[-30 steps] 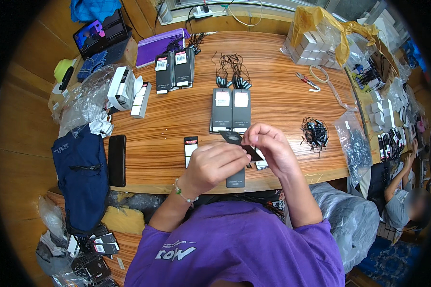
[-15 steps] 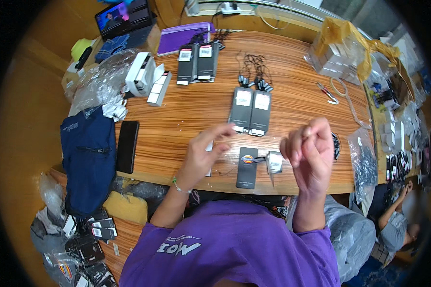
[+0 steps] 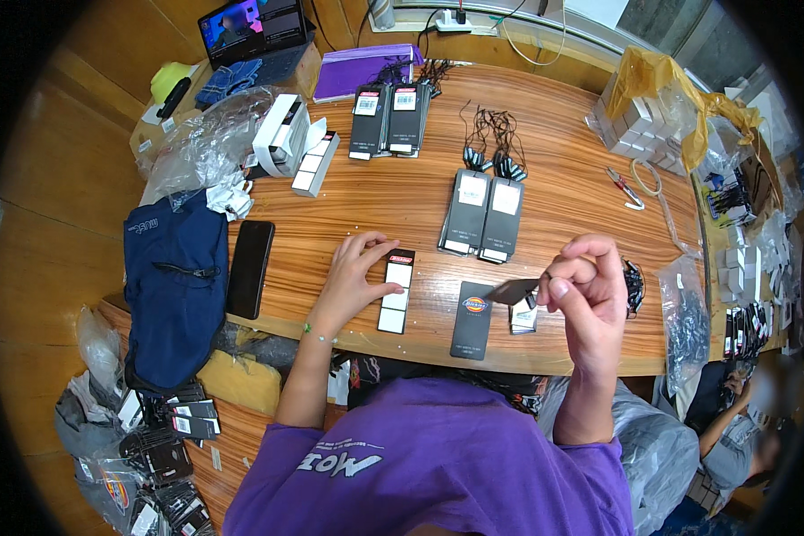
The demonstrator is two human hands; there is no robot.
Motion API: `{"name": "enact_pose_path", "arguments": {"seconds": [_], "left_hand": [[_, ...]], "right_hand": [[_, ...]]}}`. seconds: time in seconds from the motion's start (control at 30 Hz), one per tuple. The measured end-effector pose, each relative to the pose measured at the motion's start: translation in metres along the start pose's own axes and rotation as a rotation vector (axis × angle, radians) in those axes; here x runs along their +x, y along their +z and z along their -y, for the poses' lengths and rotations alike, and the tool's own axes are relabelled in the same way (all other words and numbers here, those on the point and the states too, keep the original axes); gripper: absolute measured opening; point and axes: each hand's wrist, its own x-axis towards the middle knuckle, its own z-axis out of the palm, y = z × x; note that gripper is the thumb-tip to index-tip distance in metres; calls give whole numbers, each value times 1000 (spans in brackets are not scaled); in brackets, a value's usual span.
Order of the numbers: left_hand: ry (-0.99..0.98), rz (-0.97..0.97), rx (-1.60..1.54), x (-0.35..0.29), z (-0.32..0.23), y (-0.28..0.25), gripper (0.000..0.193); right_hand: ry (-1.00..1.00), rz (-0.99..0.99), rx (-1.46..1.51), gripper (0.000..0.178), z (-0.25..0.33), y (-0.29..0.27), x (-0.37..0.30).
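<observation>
My right hand [image 3: 590, 290] is raised over the table's near edge, thumb and fingers pinching a small dark flat piece [image 3: 512, 292] seen nearly edge-on; its exact kind is unclear. Below it lies a small stack of white-labelled tags [image 3: 524, 319], partly covered by the hand. Left of that, a dark grey hang tag [image 3: 471, 335] with a coloured oval emblem lies flat. My left hand [image 3: 353, 281] rests on the wood with thumb and index finger spread, at the left edge of a black strip with white labels [image 3: 397, 293].
Two stacks of grey hang tags [image 3: 502, 214] with black strings lie beyond; further stacks [image 3: 389, 121] are farther back. A phone [image 3: 250, 268] and navy garment [image 3: 174, 295] lie left. Small white boxes [image 3: 639, 121], red-handled snips [image 3: 625, 188] and plastic bags [image 3: 685, 313] lie right. A person sits far right.
My left hand has come down to the table by the labelled strip, uncovering it. My right hand now holds the dark piece out to its left. The whole view has shifted slightly.
</observation>
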Motion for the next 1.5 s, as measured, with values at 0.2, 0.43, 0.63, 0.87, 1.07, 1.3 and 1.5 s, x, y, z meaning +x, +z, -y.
{"name": "enact_pose_path", "arguments": {"seconds": [0.2,0.43,0.63,0.87,1.07,1.3,1.5], "left_hand": [[-320,-78,-603,-8,1,5,27],[-238,-325,-842,3,-68,-14,14],[-6,-344,-567,15,-111,-18,13],[35,-349,-555,19,-114,-14,13],[48,-332,-560,20,-117,-17,12],[34,-299,-592,19,-115,-17,13],[225,-314,-358,18,-114,-13,13]], "right_hand": [[77,36,-68,22,-6,8,3],[-66,95,-449,21,-32,31,10],[-443,9,-761,23,-50,40,16],[-157,-8,-509,28,-46,40,11],[-477,-36,-719,27,-53,38,14],[-384,-58,-613,24,-54,40,13],[-198,-64,-448,20,-55,38,12]]}}
